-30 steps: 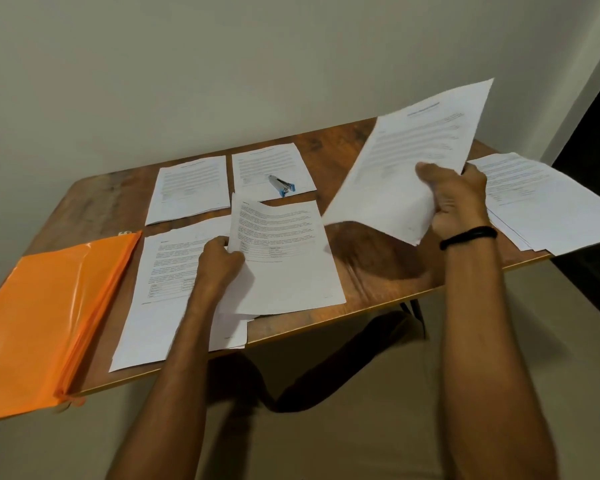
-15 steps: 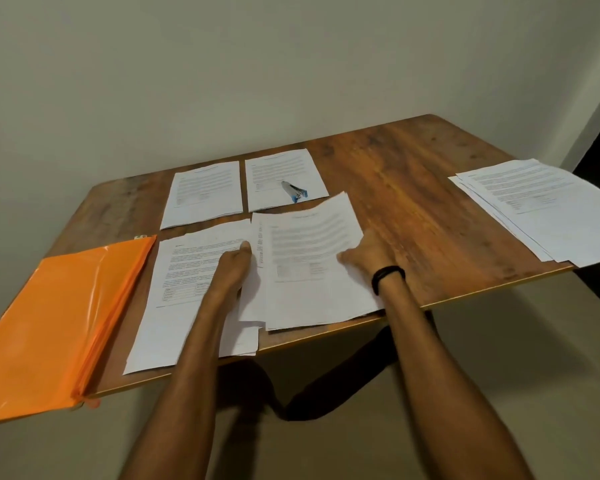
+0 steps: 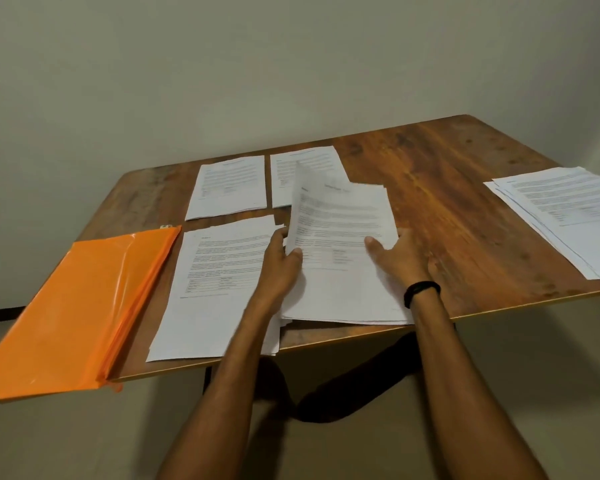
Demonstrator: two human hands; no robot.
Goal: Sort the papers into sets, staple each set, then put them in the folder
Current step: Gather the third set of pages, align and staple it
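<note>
A set of printed papers [image 3: 340, 233] sits at the middle of the table's near edge, its far end raised and curling. My left hand [image 3: 278, 268] grips its left edge, thumb on top. At the right edge my right hand [image 3: 400, 259] holds it with the thumb on the top page and the fingers behind. Another printed sheet [image 3: 219, 271] lies flat to the left of this set. Two more sheets, one [image 3: 227, 187] beside the other [image 3: 284, 171], lie farther back. The raised pages hide the stapler. An orange folder [image 3: 80, 306] lies at the table's left end.
A fanned stack of papers [image 3: 561, 209] lies at the right end of the wooden table [image 3: 447, 202], reaching its edge. The folder overhangs the near left corner. A plain wall stands right behind the table.
My right hand brought a sheet from the right and laid it on the middle set. Both hands now hold that set by its sides and tilt its far end up, covering the stapler.
</note>
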